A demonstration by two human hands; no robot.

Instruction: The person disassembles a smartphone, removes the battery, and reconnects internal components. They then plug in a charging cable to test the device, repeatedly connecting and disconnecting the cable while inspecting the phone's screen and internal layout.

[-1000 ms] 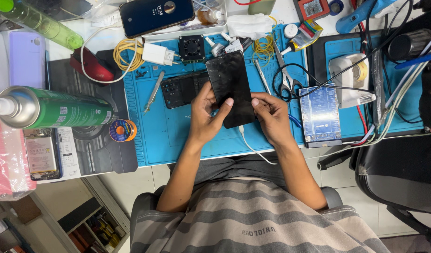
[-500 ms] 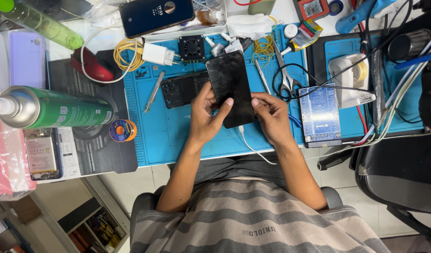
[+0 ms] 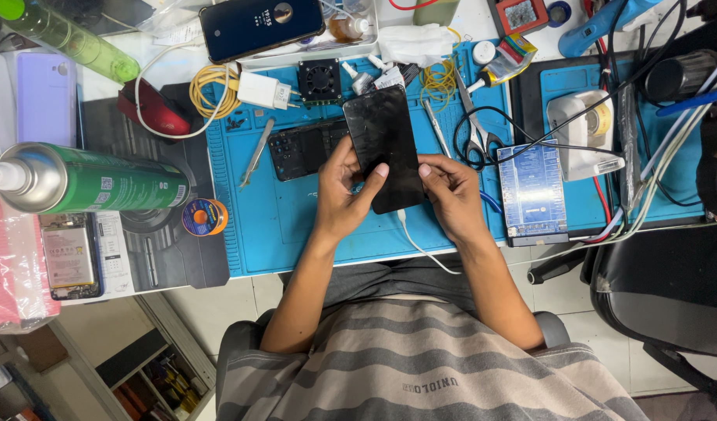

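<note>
Left hand gripped the near left edge of a flat black rectangular phone screen panel, thumb laid across its dark glass; right hand closed on the near right edge of the same panel, thumb likewise on the glass. Both hands held the panel tilted just above a blue silicone repair mat, its far end pointing away from the person. A thin white cable ran from beneath the panel's near end across the mat's front edge. Just left of the panel, on the mat, lay a dark opened phone body with exposed interior, and beside that a slim metal pair of tweezers. Right of the panel lay metal scissors with black handles and, nearer the right hand, a small blue rectangular device with a pale face. Left of the mat sat a small orange spool and a green spray can with a white nozzle, lying on its side. Farther back stood a small square black fan, a white plug adapter with a coiled yellow cable, and, at the far edge, a dark blue phone lying screen-up.
</note>
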